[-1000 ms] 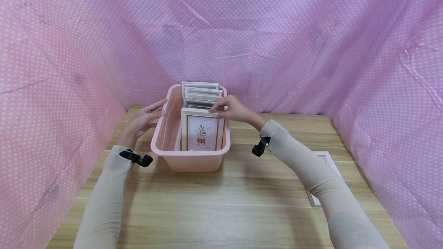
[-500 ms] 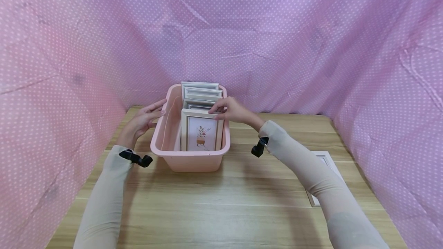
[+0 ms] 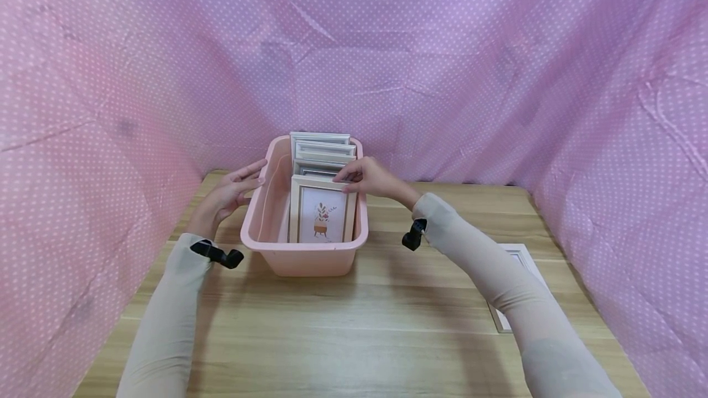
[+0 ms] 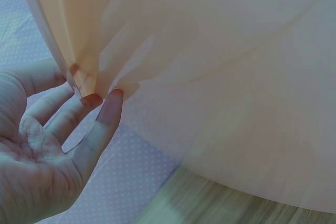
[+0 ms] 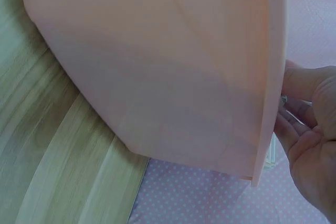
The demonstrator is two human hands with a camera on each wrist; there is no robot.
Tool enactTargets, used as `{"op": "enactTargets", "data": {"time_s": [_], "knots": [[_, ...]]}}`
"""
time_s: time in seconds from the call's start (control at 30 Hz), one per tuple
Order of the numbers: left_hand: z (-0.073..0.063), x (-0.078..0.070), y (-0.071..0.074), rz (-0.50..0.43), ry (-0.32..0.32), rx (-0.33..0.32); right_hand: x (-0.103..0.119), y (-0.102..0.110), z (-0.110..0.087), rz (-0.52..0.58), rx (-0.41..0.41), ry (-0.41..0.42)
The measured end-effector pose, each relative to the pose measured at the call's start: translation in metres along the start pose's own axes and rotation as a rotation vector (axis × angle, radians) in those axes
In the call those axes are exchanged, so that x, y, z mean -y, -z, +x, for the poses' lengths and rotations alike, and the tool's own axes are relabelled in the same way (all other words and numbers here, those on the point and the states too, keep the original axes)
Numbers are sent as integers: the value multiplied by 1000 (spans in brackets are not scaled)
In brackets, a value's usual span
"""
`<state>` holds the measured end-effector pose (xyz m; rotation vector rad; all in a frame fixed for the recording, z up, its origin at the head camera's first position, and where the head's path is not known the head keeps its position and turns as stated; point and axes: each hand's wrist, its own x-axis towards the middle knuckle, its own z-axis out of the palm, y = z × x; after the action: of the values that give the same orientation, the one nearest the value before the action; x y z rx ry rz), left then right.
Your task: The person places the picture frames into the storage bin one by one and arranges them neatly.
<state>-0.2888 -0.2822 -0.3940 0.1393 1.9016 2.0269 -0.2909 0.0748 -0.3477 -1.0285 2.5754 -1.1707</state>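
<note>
A pink plastic tub (image 3: 306, 261) stands on the wooden table with several white picture frames (image 3: 325, 147) upright in a row inside it. In front of them is a cream picture frame (image 3: 295, 210) showing a potted-plant print. My right hand (image 3: 376, 178) pinches this frame by its top right edge, between thumb and fingers. In the right wrist view the tub's rim hides most of that grip. At the tub's left side, my left hand (image 3: 224, 195) rests extended fingertips against the outer wall, just under the rim. The left wrist view shows those fingertips (image 4: 113, 100) touching the pink plastic.
Another white picture frame (image 3: 503, 322) lies flat on the table (image 3: 332, 343) at the right, partly hidden beneath the right forearm. Pink polka-dot cloth (image 3: 359, 78) hangs round the back and both sides of the table. Black camera mounts (image 3: 217, 253) sit on the wrists.
The cream frame has tilted and shifted very slightly back and to the right under the right hand, which moved a little with it. The left hand stays at the tub.
</note>
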Motion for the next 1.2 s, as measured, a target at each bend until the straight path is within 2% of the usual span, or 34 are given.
{"op": "enactTargets", "data": {"time_s": [0.37,0.6,0.8,1.0,1.2], "knots": [[-4,-3,2,-4,4,-8,-7,-5,2,-37,-14,62],[-6,-4,3,6,14,-11,-10,-9,5,-136,-52,93],[-5,-3,3,13,15,-17,-11,-10,4,-172,-56,131],[-4,-1,1,2,-2,-8,-13,-9,5,-206,-65,129],[-4,1,-4,-23,-9,-9,-15,-11,8,-210,-50,84]]}}
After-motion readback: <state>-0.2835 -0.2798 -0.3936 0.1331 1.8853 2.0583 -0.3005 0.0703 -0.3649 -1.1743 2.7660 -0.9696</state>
